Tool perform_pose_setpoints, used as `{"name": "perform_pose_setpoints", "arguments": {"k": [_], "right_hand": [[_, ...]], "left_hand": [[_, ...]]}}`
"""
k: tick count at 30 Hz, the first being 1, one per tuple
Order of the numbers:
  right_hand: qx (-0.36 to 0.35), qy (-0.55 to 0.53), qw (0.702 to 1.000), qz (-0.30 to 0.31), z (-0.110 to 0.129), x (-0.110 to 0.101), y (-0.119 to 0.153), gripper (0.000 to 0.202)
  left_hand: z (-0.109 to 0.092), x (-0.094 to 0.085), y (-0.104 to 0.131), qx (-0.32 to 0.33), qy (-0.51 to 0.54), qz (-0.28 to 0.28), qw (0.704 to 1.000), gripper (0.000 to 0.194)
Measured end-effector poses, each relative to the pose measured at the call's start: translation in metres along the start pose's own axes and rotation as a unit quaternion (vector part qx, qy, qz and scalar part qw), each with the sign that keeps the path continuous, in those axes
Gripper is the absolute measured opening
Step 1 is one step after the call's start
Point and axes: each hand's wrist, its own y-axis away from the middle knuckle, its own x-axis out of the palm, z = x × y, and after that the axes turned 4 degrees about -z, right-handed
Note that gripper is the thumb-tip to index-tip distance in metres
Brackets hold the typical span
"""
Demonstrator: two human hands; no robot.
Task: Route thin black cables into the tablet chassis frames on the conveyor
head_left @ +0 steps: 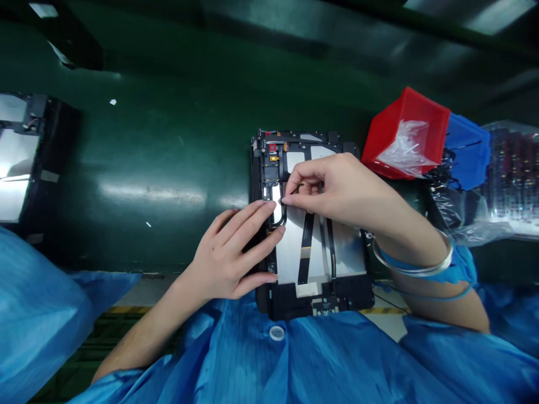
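Observation:
An opened tablet-like device (290, 252) lies at the front edge of the green bench, its silver plates, black ribbon cables and circuit board exposed. My left hand (238, 249) rests on the device's left side with fingers spread, the fingertips touching the board and a thin black cable (283, 216). Over the upper middle, my right hand (322, 182) has thumb and forefinger pinched together at the top of that black cable. What sits between those fingertips is too small to make out. More device layers show beneath the top one.
At the right stand a red bin (425, 112) with clear plastic pieces, a blue bin (471, 146) with black parts, and stacked clear trays (511, 174). Another opened device (19, 163) lies far left, near a blue sleeve. Small white scraps (113, 102) dot the bench.

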Motion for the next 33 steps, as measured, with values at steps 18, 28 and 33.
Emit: {"name": "perform_pose_setpoints", "arguments": {"k": [18, 28, 33], "right_hand": [[0.007, 0.1, 0.987, -0.123, 0.001, 0.003, 0.015, 0.007], [-0.019, 0.092, 0.987, -0.127, -0.004, 0.008, 0.033, 0.011], [0.019, 0.007, 0.998, -0.059, 0.0, 0.009, 0.012, 0.008]], "left_hand": [[0.009, -0.007, -0.016, 0.066, -0.007, 0.068, 0.995, 0.047], [0.01, -0.007, -0.015, 0.058, 0.007, 0.065, 0.996, 0.048], [0.009, -0.007, -0.014, 0.057, 0.006, 0.065, 0.996, 0.047]]}}
